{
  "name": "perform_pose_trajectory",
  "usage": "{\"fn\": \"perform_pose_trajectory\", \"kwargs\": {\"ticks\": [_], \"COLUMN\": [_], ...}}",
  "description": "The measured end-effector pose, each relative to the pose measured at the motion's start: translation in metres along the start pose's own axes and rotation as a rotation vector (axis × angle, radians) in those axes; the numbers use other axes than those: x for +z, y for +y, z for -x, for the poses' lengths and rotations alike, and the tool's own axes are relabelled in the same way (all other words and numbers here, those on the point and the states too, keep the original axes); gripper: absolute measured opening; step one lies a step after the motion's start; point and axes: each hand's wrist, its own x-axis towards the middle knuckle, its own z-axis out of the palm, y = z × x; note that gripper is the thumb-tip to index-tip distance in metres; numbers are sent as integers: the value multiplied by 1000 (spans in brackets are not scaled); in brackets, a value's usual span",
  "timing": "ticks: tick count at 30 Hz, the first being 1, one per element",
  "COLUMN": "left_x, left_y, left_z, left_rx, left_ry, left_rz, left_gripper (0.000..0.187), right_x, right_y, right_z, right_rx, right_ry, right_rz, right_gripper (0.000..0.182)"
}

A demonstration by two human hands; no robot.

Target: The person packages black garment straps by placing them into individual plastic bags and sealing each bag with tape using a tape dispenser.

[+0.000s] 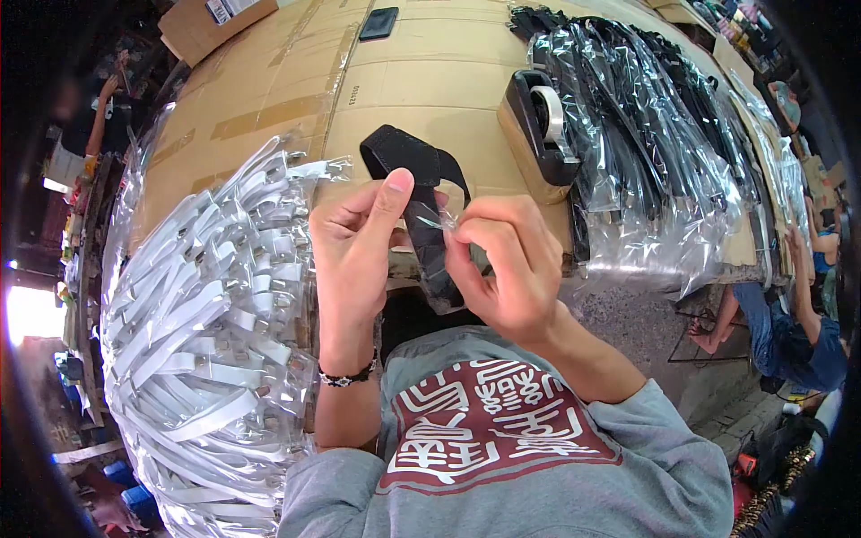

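A black strap (420, 162) with a wide stitched part and a loop at its top is held up over the table's front edge. Its lower part shines like clear plastic. My left hand (357, 260) grips the strap from the left, thumb on its front. On the other side, my right hand (509, 260) pinches a bit of clear plastic (448, 221) beside the strap, its fingers closed. White straps in clear bags (215, 314) lie heaped to the left. Black straps in clear bags (628, 134) are piled on the right.
A tape dispenser (540, 125) stands between the cardboard-covered table (421, 85) and the black pile. A dark phone-like object (378, 24) lies at the back, near a cardboard box (211, 27). Other people sit at the far right (798, 341) and far left (94, 125).
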Motion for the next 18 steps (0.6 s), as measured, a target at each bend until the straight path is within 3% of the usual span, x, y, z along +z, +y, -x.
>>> {"fn": "perform_pose_trajectory", "kwargs": {"ticks": [6, 10, 14, 17, 18], "left_x": [-7, -10, -10, -6, -6], "left_y": [-8, -5, -5, -6, -5], "left_z": [0, 2, 3, 3, 4], "left_rx": [86, 69, 64, 64, 66], "left_ry": [-37, -53, -29, -13, -10], "left_rz": [-75, -76, -37, -30, -36], "left_gripper": [30, 31, 32, 32, 32], "right_x": [-5, -18, -32, -34, -32], "right_y": [-12, -16, -12, -9, -11], "right_z": [12, 0, -14, -11, -11], "right_rx": [302, 488, 637, 819, 820], "right_ry": [-156, -224, -474, -571, -509], "right_rz": [-312, -378, -290, -482, -475], "right_gripper": [26, 28, 21, 18, 17]}}
